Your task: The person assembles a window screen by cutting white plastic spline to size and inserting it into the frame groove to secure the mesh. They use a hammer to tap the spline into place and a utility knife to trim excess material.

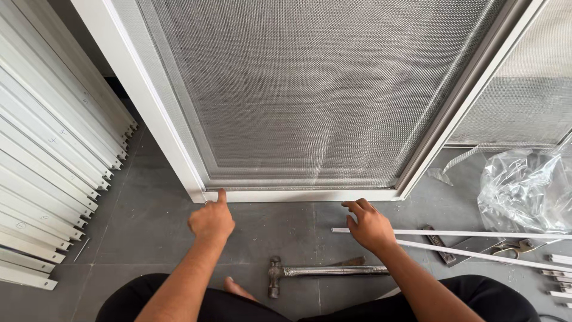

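A large white-framed screen panel (179,149) with grey wire mesh (310,89) stands upright on the grey floor in front of me. My left hand (211,219) is mostly closed, its thumb pressed against the bottom rail (298,195) near the left corner. My right hand (369,225) hovers with loosely curled fingers just below the rail's right part, holding nothing. It rests over the end of a thin white strip (465,234). A metal hammer (310,273) lies on the floor between my arms.
Several white frame profiles (47,179) lean stacked at the left. At the right lie a crumpled clear plastic sheet (524,191), more white strips (476,254), pliers (515,247) and a small dark bar (438,244). A second mesh panel (524,107) stands behind on the right.
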